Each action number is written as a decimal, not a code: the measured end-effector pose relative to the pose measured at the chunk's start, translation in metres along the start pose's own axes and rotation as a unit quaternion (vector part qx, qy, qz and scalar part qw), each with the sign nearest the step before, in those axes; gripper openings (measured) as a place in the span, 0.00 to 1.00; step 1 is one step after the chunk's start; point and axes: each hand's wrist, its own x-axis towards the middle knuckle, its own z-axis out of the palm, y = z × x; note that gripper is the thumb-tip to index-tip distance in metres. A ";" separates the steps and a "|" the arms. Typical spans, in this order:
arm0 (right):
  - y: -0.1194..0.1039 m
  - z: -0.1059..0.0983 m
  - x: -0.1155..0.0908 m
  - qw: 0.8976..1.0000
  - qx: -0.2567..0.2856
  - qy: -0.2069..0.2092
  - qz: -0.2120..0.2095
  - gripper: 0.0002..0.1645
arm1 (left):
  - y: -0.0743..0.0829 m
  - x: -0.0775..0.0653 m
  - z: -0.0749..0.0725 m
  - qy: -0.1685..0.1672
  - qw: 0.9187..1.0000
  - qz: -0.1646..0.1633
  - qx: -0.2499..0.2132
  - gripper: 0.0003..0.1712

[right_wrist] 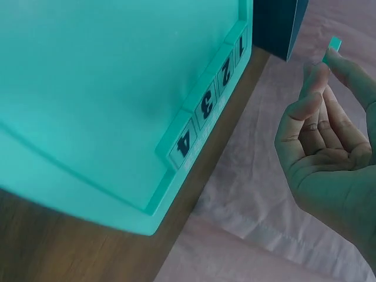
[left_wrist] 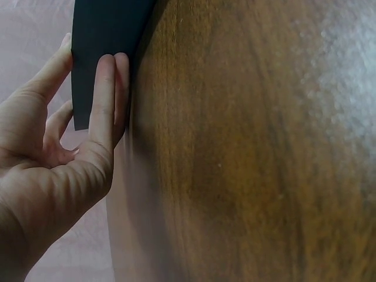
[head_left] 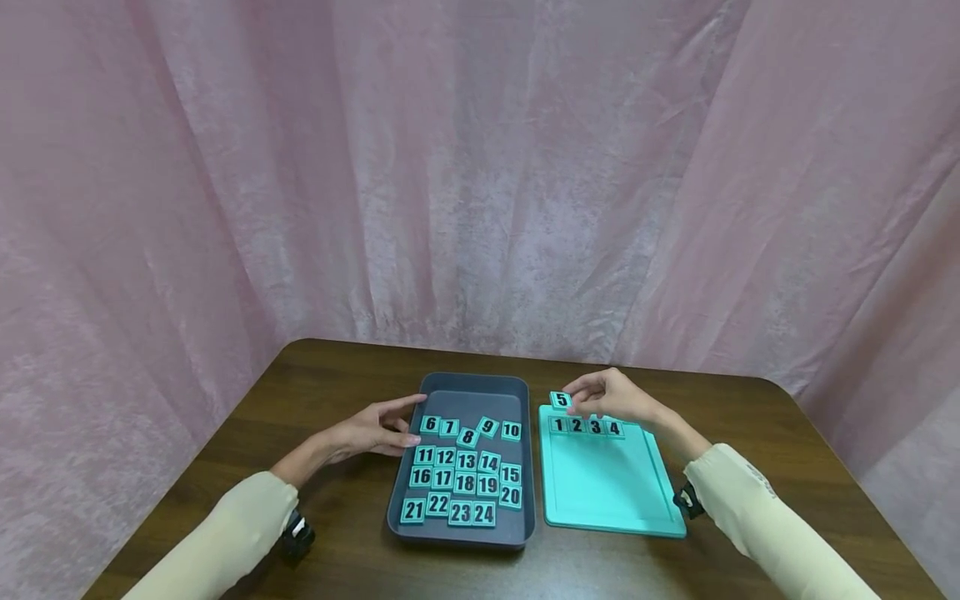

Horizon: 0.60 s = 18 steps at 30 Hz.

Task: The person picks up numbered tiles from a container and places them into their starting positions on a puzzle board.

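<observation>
My right hand [head_left: 613,395] pinches a teal number tile marked 5 [head_left: 561,400] between thumb and fingertips, above the far left corner of a teal board [head_left: 603,487]. In the right wrist view the tile [right_wrist: 335,47] shows edge-on, apart from the board. Tiles 1 [head_left: 558,425], 2 [head_left: 577,425], 3 [head_left: 596,427] and 4 [head_left: 615,428] sit in a row along the board's far edge. My left hand [head_left: 372,429] holds the left side of a dark grey tray [head_left: 472,398]. Two of its fingers [left_wrist: 104,88] lie along the outer wall, with other digits at the rim.
Inside the tray lie several rows of number tiles, 6 to 24; tile 8 [head_left: 467,437] and tile 9 [head_left: 487,427] are skewed. Tray and board stand side by side on a brown wooden table [head_left: 337,508]. A pink curtain [head_left: 480,183] hangs behind the table.
</observation>
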 end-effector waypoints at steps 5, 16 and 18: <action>0.004 -0.007 -0.009 1.000 0.003 0.002 0.006 0.25 | 0.000 0.000 -0.001 -0.003 1.000 0.003 0.001 0.52; 0.033 -0.021 -0.034 0.999 0.001 0.016 0.031 0.26 | -0.002 -0.002 -0.001 -0.009 1.000 0.009 0.000 0.52; 0.038 -0.022 -0.039 0.999 -0.001 0.020 0.035 0.26 | -0.003 -0.003 0.000 -0.009 1.000 0.008 -0.002 0.52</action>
